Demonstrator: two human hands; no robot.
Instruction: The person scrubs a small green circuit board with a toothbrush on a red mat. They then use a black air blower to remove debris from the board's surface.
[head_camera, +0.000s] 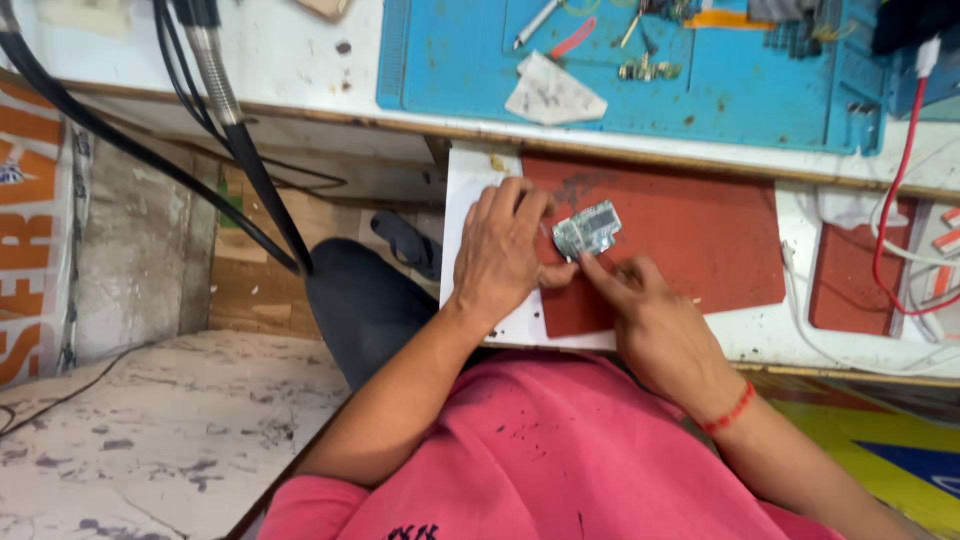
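Observation:
A small grey-green circuit board (588, 228) lies on a red mat (700, 235) that covers a white pull-out shelf (465, 190). My left hand (503, 250) rests palm down on the shelf's left part, its thumb and fingertips pinching the board's left edge. My right hand (650, 310) comes in from below, its index finger and thumb touching the board's lower edge. A red thread band is on my right wrist.
A blue work mat (470, 60) on the bench behind holds tweezers, a crumpled white wipe (550, 95) and small parts. A red wire (885, 220) hangs at the right. Black cables and a flexible metal hose (215, 70) run down at the left.

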